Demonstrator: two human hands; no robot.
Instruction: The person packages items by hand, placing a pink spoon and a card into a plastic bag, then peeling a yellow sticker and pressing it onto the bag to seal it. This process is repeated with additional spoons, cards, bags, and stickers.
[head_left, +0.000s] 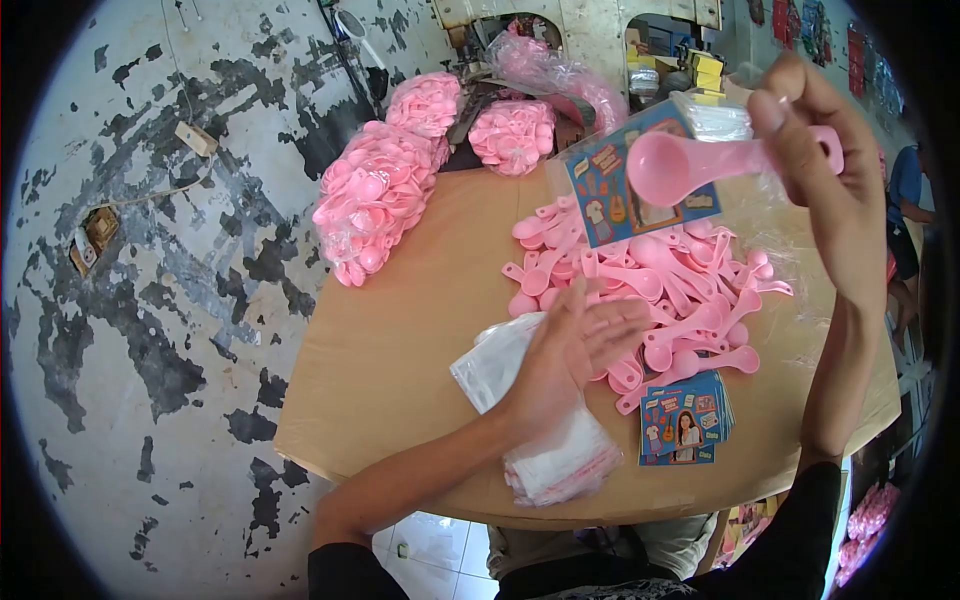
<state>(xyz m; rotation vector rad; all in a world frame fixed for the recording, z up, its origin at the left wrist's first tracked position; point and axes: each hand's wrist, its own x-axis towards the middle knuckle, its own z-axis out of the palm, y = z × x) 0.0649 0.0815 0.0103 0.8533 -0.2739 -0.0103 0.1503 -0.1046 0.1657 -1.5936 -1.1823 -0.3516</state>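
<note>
Raised at the upper right, my right hand (825,170) pinches a pink plastic scoop (690,168) near its handle. A blue printed card (598,205) with clear plastic about its edges overlaps the scoop from behind. My left hand (580,345) has its fingers stretched out, above a stack of clear plastic bags (565,455) and beside the loose pile of pink scoops (690,275). A small stack of the same blue cards (685,420) lies at the pile's near side.
Big clear bags full of pink scoops (375,200) stand at the table's (400,370) back left, with another bag (512,135) behind. A peeling wall (180,300) rises on the left. At the far right, another person (905,200) is partly visible.
</note>
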